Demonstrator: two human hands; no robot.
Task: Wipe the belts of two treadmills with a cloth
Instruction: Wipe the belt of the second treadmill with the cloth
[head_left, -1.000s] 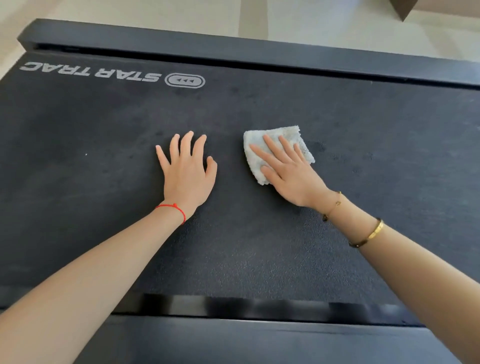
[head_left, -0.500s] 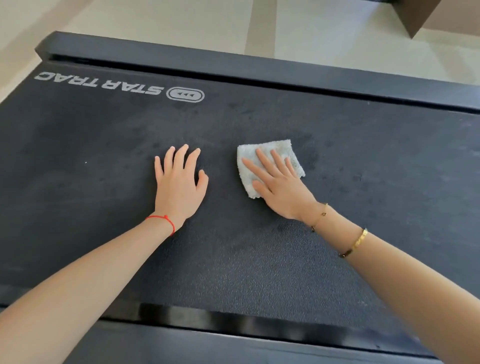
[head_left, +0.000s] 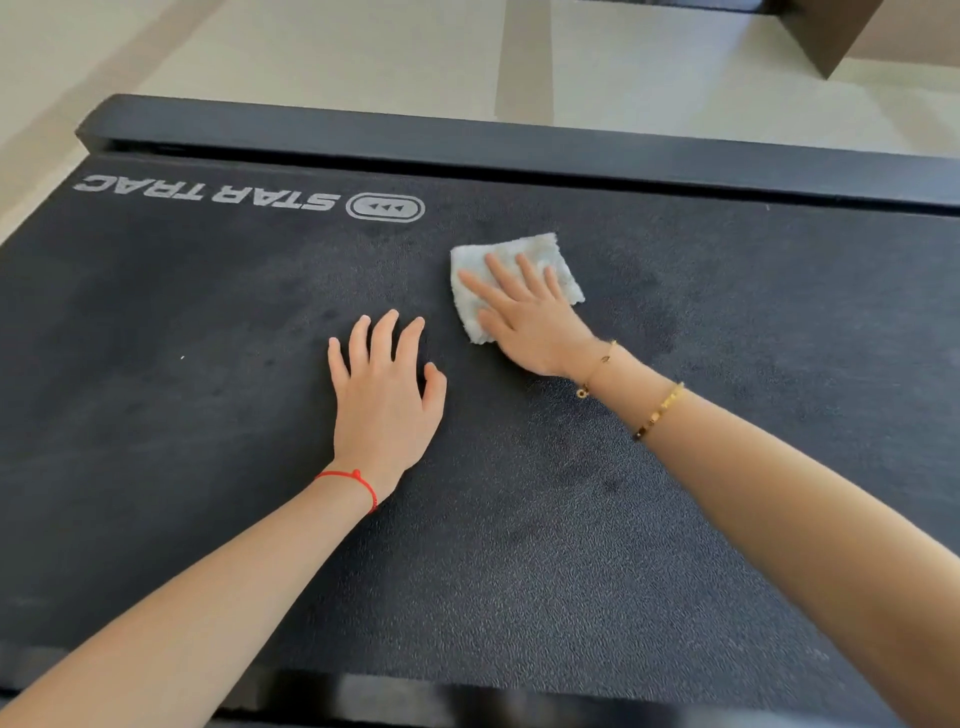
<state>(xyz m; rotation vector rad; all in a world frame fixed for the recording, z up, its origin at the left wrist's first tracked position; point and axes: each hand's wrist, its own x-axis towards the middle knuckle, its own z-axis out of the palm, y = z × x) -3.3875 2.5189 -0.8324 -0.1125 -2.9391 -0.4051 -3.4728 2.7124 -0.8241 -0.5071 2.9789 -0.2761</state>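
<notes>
**Cloth under your right palm, mid-belt**

Your right hand (head_left: 524, 317) presses the pale cloth (head_left: 540, 254) flat on the treadmill belt (head_left: 675, 519), fingers straight and spread, pointing toward 11 o'clock. Your left hand (head_left: 387, 395) rests open on the belt at the cloth's 7 o'clock, just beside it.

Both arms extended forward, palms down. Left hand (head_left: 385, 400) flat, fingers straight and slightly spread, thumb out to the side. Right hand (head_left: 524, 312) further forward, fingers straight and fanned, pressing flat, wrist angled left.
</notes>
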